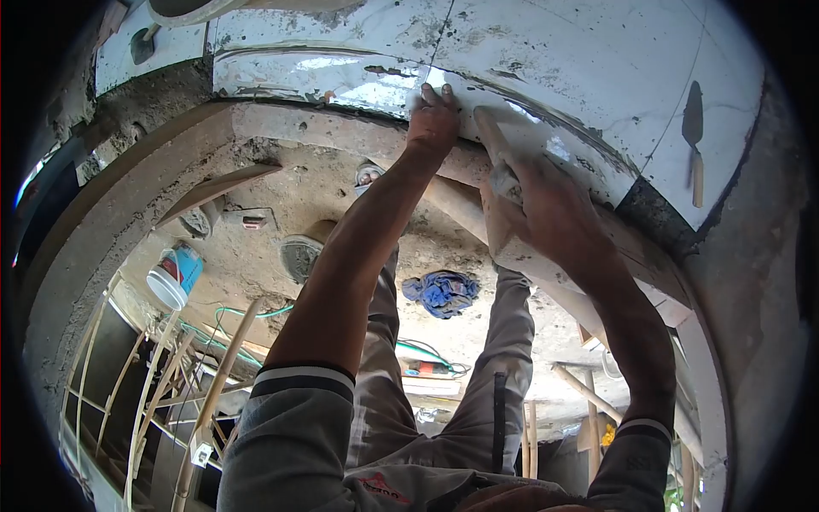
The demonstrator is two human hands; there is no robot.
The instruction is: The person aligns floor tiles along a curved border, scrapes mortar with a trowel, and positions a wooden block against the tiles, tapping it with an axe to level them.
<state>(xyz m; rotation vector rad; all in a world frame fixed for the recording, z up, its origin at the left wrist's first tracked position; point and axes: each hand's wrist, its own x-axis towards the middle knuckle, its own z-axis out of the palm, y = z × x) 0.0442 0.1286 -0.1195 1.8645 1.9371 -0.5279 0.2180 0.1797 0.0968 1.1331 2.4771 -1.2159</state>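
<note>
My left hand [435,124] rests on the front edge of the white marbled tiles [529,51], beside the joint between two of them. Its visible fingers are stretched out flat and hold nothing. My right hand [554,205] is wrapped round the handle of a hand float [490,141], a flat, dirty board tilted at the tile edge. The float's end lies close to the tiles; I cannot tell whether it touches them. Grey smears and wet, shiny patches run along the tile front. Farther right, a pointed trowel [694,119] with a wooden handle lies on a tile.
A raw ledge [341,128] curves below the tiles. Down on the dirt floor are a blue-and-white bucket [177,275], a dark bucket [300,258], a blue cloth [442,293] and a green hose [226,317]. Poles [217,384] stand at lower left. A basin rim [192,13] shows at the top.
</note>
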